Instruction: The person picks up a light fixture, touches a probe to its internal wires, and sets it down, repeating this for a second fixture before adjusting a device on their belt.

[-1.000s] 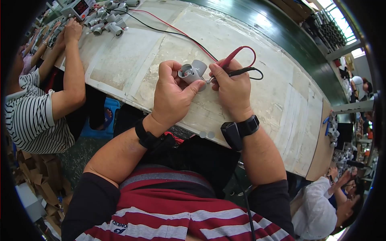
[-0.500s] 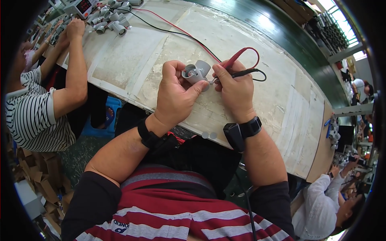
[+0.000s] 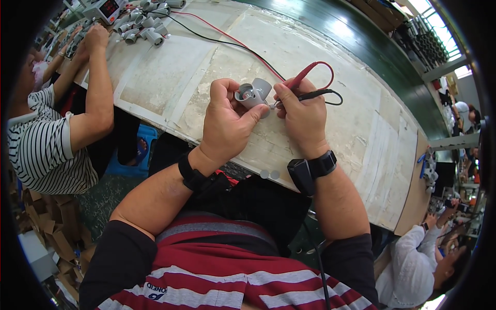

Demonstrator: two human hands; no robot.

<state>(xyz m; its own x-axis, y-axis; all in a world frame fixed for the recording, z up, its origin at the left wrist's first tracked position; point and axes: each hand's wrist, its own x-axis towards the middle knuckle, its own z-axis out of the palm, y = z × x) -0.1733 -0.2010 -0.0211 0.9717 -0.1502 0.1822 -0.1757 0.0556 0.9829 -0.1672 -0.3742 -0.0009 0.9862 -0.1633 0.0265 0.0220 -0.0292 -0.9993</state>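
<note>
Over the worktable point(image 3: 330, 129), my left hand point(image 3: 226, 121) is closed around a small grey lamp-head-like housing point(image 3: 251, 95) made of joined cylinders. One round open end faces up and shows a pale part inside. My right hand point(image 3: 302, 116) pinches a red test probe point(image 3: 301, 76) and a black test probe point(image 3: 313, 94) together. Their tips point left and meet the near right side of the housing, beside my left thumb. Whether they touch metal there is too small to tell. Red and black leads loop out above my right hand.
The leads point(image 3: 227, 37) run across the table to a white box with a red display point(image 3: 106, 9). Several grey housings point(image 3: 144, 26) lie heaped beside it. A co-worker's arm point(image 3: 98, 77) reaches in at the left. Two grey discs point(image 3: 269, 174) lie at the near edge.
My hands and the probes stay almost exactly in place. The housing tilts very slightly in my left hand.
</note>
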